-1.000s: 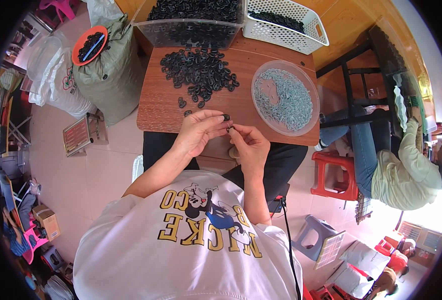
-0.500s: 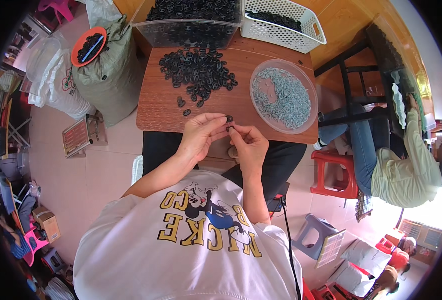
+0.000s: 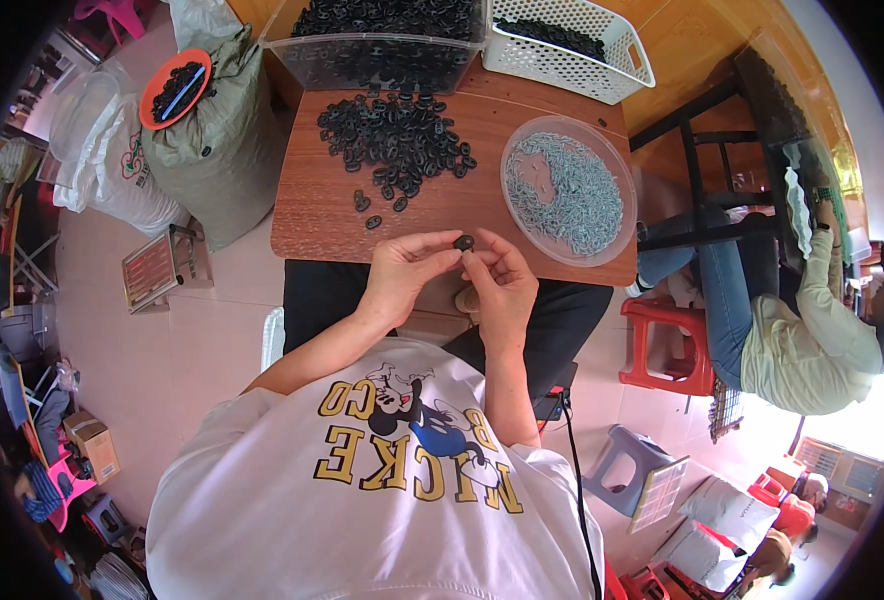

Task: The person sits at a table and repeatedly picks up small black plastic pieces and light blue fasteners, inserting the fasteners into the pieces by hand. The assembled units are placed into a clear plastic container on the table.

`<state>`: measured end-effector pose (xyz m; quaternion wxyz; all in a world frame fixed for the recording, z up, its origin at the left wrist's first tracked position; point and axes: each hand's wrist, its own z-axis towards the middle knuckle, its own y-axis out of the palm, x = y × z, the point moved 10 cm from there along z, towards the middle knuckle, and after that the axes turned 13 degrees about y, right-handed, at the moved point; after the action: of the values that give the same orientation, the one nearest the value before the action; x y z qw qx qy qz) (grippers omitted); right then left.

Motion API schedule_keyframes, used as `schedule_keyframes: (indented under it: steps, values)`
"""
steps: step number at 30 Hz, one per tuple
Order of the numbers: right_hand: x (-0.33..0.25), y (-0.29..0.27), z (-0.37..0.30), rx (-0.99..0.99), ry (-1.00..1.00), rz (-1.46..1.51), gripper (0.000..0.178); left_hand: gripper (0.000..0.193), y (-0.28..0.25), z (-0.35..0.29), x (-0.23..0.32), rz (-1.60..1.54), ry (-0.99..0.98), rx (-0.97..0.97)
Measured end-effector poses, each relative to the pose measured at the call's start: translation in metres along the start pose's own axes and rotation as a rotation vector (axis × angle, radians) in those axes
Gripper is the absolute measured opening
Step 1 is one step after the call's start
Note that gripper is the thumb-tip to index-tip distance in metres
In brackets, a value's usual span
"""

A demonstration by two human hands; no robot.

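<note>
Close to the table's front edge, both my hands meet at a small black plastic part (image 3: 464, 242). My left hand (image 3: 402, 275) pinches it from the left between thumb and fingertips. From below and the right, the thumb and fingers of my right hand (image 3: 505, 290) close on it too; its underside is hidden by them. Ahead on the brown table (image 3: 312, 215) lies a loose pile of black oval parts with holes (image 3: 397, 140), a few strayed toward me. A round clear tub of silvery screws (image 3: 587, 205) stands right of my hands.
At the table's back are a clear bin of black parts (image 3: 377, 65) and a white perforated basket (image 3: 567, 72). Left stands a grey-green sack (image 3: 217, 160) with an orange bowl (image 3: 175, 90) on it. A red stool (image 3: 667, 350) and another person (image 3: 807, 340) are at right.
My right hand has brought its fingertips up against the black part in my left hand. The two small dark pieces, apart before, now appear as one.
</note>
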<state>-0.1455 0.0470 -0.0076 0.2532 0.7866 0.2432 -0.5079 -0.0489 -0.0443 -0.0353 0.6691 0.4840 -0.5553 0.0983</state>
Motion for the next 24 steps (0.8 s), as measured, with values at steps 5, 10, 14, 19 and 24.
schedule_keyframes:
  steps: [5, 10, 14, 19, 24]
  values:
    - [0.0, 0.008, 0.003, -0.167, -0.049, 0.002, 0.033, 0.028, 0.005, 0.0, 0.012, 0.135, 0.005, -0.096]
    - [0.0, 0.012, 0.0, -0.193, -0.003, -0.004, 0.035, 0.029, 0.006, 0.003, 0.021, 0.201, 0.169, -0.182]
    - [-0.001, 0.011, -0.001, -0.176, -0.008, 0.018, 0.034, 0.027, 0.013, 0.002, 0.034, 0.317, 0.227, -0.252]
    - [-0.002, 0.011, -0.002, -0.17, -0.006, 0.029, 0.033, 0.028, 0.013, 0.003, 0.037, 0.325, 0.282, -0.296]
    - [-0.004, 0.01, -0.006, -0.126, -0.065, 0.064, 0.032, 0.028, 0.016, 0.001, 0.042, 0.443, 0.328, -0.303]
